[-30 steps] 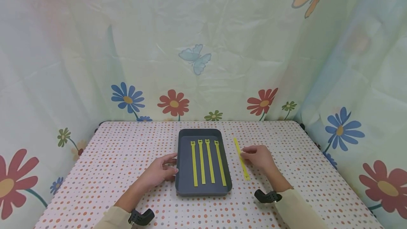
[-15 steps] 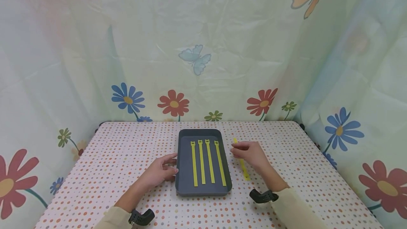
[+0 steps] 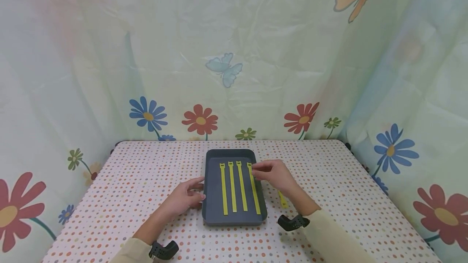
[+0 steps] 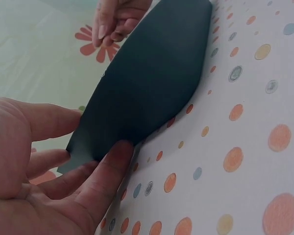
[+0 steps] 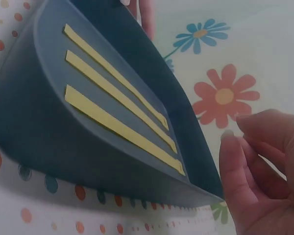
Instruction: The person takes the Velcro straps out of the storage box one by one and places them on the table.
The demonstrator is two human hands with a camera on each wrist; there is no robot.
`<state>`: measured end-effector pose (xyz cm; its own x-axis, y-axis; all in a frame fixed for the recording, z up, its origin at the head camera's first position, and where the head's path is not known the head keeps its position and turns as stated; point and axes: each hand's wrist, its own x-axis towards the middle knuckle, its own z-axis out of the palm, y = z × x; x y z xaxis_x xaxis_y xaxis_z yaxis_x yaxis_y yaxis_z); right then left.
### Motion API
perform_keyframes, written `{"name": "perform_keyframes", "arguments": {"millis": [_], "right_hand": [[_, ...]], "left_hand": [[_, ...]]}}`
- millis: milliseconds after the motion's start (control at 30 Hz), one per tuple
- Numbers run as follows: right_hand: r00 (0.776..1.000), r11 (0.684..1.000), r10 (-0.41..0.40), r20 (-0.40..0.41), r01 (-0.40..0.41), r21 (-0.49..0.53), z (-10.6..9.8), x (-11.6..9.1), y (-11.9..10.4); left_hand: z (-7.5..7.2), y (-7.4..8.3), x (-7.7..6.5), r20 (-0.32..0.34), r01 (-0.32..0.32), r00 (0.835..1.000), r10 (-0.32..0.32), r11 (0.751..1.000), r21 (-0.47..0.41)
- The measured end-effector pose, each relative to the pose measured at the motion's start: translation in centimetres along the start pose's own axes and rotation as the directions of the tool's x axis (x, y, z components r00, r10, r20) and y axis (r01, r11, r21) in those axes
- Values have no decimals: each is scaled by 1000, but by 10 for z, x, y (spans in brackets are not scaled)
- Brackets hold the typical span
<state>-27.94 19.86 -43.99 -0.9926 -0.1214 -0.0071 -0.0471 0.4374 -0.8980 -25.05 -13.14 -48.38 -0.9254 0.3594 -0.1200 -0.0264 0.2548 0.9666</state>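
Several yellow cable ties (image 3: pixel 224 192), flat straps with slotted heads, lie lengthwise inside a dark grey tray (image 3: pixel 215 219). My left hand (image 3: pixel 180 197) rests its fingertips and thumb against the tray's left outer wall. Over the right rim, near the head of the rightmost cable tie (image 3: pixel 255 196), is my right hand (image 3: pixel 276 175). In the right wrist view, its thumb and fingers bend loosely towards each other with nothing visible between them. Another cable tie (image 3: pixel 283 201) lies on the table to the tray's right, mostly hidden under my right hand and forearm.
The table (image 3: pixel 153 161) has a white cover with coloured dots. A curtain (image 3: pixel 234 31) printed with flowers and butterflies hangs behind it and along both sides. A black wrist device (image 3: pixel 292 223) sits at my right wrist, and another (image 3: pixel 163 251) at my left.
My right hand has moved left from the loose cable tie on the table to the tray's right rim. That tie stays where it was. My left hand and the tray have not moved.
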Motion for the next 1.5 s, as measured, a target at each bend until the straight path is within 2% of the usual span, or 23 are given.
{"name": "perform_keyframes", "arguments": {"millis": [267,467,633,833,1100,1367,1500], "right_hand": [[994,996,-64,89,69,-57,14,11,0],[986,990,-83,147,98,-98,23,21,-5],[971,979,-129,203,157,-130,29,30,-8],[930,939,-211,302,279,-200,29,40,-17],[877,911,-238,418,351,-217,32,54,-26],[801,891,-197,565,387,-237,42,64,-32],[773,885,-172,611,393,-249,47,70,-33]], "left_hand": [[-1,-1,0,14,-6,1000,6,1000,-16],[-1,0,0,15,-10,1000,10,1000,-9],[-1,-3,2,12,-10,1000,10,1000,-4],[-1,-5,3,4,-12,1000,12,1000,9],[-1,-4,1,-2,-12,1000,12,1000,8],[-2,-5,2,0,2,1000,-2,1000,0],[-2,-6,2,2,-3,1000,3,1000,-6]]}}
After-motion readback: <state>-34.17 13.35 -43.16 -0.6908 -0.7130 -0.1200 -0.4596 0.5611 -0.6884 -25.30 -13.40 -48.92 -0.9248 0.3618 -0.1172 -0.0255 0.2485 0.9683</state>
